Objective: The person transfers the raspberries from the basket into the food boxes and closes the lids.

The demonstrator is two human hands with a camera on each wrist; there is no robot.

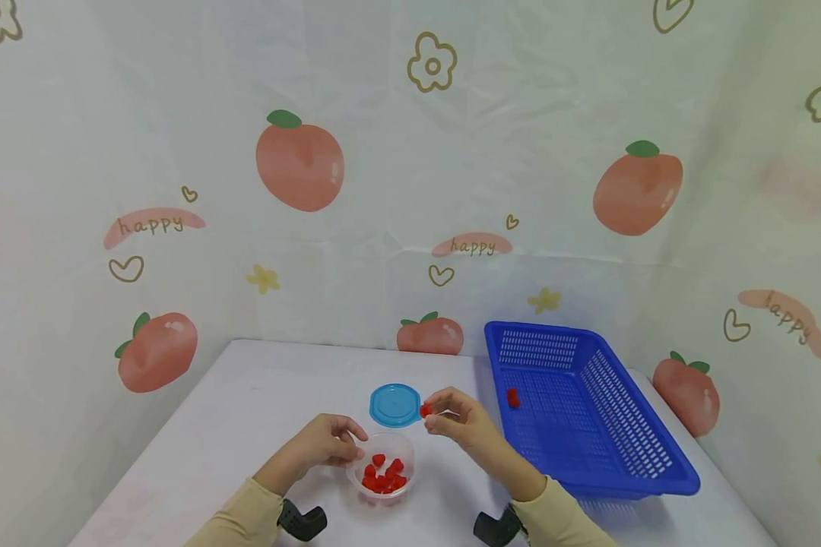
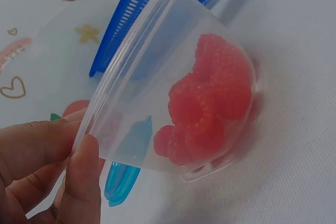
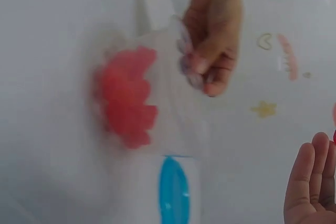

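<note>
My left hand (image 1: 324, 442) pinches the rim of a clear plastic tub (image 2: 142, 93) between thumb and fingers. Several red raspberries (image 2: 202, 98) lie heaped in the bottom of this tub, which stands on the table. Up and to the right of it, my right hand (image 1: 467, 425) holds a single raspberry (image 1: 425, 410) at its fingertips, clear of the table. A blue basket (image 1: 554, 448) stands on the right, with a small red piece (image 1: 513, 398), apparently raspberry, near its left wall. In the right wrist view the tub is blurred.
Just behind the tub, a blue lid (image 1: 394, 405) lies flat on the white table (image 1: 260, 380). The basket's raised walls run along the right side of the table. A printed cloth (image 1: 376, 152) hangs behind the table.
</note>
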